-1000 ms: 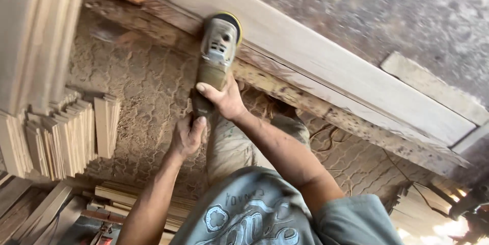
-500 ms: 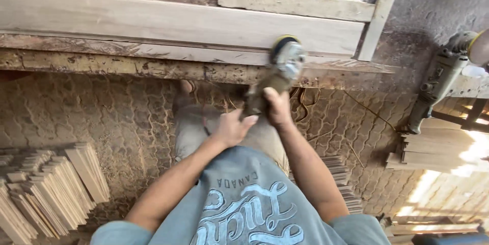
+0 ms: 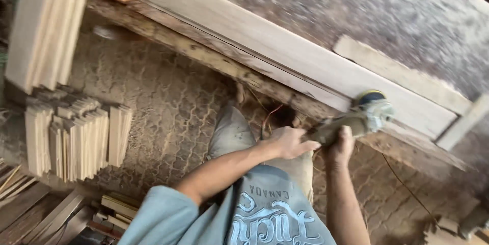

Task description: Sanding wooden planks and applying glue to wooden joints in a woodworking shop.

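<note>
Pale tan plank [image 3: 285, 51] on a mottled grey-brown surface [image 3: 402, 16]; grey-green sander [image 3: 356, 117] with a yellow-rimmed black disc; dusty brown floor [image 3: 163, 107] patterned with interlocking pavers; grey-blue shirt [image 3: 265, 214] with white lettering

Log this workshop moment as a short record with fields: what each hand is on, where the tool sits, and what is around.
left hand: grips the rear of the handheld sander
right hand: wraps the sander body from below
sander head: pressed on the near edge of the long pale plank
plank: lies along the edge of the dusty workbench
stop strip: pale wood strip beside the plank on the bench
floor: sawdust-covered, with stacked short wood slats at left
cable: trails across the floor at right
</note>
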